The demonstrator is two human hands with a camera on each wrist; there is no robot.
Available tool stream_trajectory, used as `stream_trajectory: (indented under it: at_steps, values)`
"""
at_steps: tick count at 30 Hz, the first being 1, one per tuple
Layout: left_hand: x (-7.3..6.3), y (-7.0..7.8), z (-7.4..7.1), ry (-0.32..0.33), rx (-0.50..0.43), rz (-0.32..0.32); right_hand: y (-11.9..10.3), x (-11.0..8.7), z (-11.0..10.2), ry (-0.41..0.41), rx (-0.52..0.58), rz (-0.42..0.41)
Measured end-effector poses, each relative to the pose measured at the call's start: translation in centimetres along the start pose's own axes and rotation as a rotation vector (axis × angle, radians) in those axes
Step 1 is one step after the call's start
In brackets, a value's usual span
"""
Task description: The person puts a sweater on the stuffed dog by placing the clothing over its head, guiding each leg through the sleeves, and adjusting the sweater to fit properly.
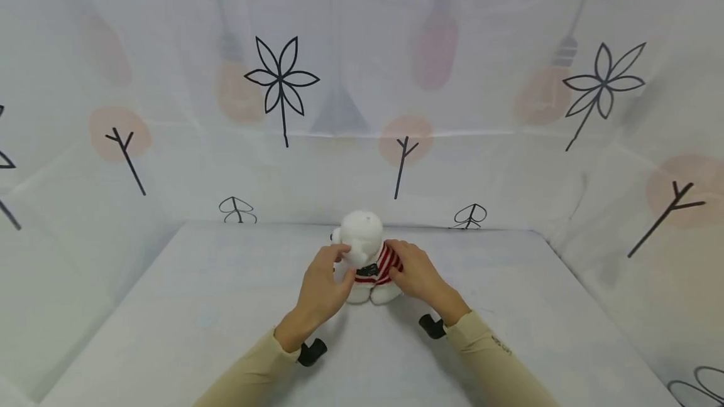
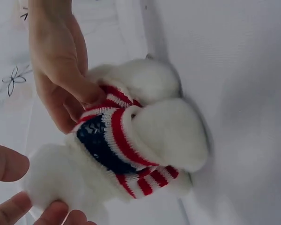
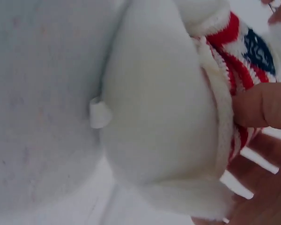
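Observation:
A white plush toy (image 1: 362, 231) in a knitted red-and-white striped sweater (image 1: 387, 262) sits on the white table, its rounded feet toward me. A dark blue panel with pale lettering (image 2: 98, 140) marks the sweater's front. My right hand (image 1: 417, 272) grips the toy's body, thumb (image 3: 262, 105) on the sweater and the other fingers spread along its far side. My left hand (image 1: 322, 284) is at the toy's head, loosely bent fingertips (image 2: 54, 211) touching the white plush while the thumb stands apart. A small white tag (image 3: 99, 112) sticks out at the toy's base.
The white table (image 1: 226, 313) runs back to a white cloth wall (image 1: 339, 174) printed with black plants and faded lamps. Similar cloth hangs on both sides. A black device is at each wrist, the left one (image 1: 312, 352) and the right one (image 1: 432, 326).

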State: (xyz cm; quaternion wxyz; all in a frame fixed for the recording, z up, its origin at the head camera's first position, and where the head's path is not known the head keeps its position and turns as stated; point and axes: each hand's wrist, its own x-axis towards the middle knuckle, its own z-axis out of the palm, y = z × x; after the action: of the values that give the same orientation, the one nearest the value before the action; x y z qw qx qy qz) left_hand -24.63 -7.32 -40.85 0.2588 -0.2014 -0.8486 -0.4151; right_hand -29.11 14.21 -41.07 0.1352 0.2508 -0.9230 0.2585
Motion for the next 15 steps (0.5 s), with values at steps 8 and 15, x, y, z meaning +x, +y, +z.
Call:
stream_trajectory:
  at_steps: [8, 15]
  values:
    - [1.2, -0.7, -1.0, 0.138, -0.025, 0.079, 0.3, 0.5, -0.5, 0.045, 0.078, -0.036]
    - [4.3, -2.5, -1.3, -0.011, -0.131, -0.059, -3.0, 0.3, -0.5, 0.189, 0.292, -0.026]
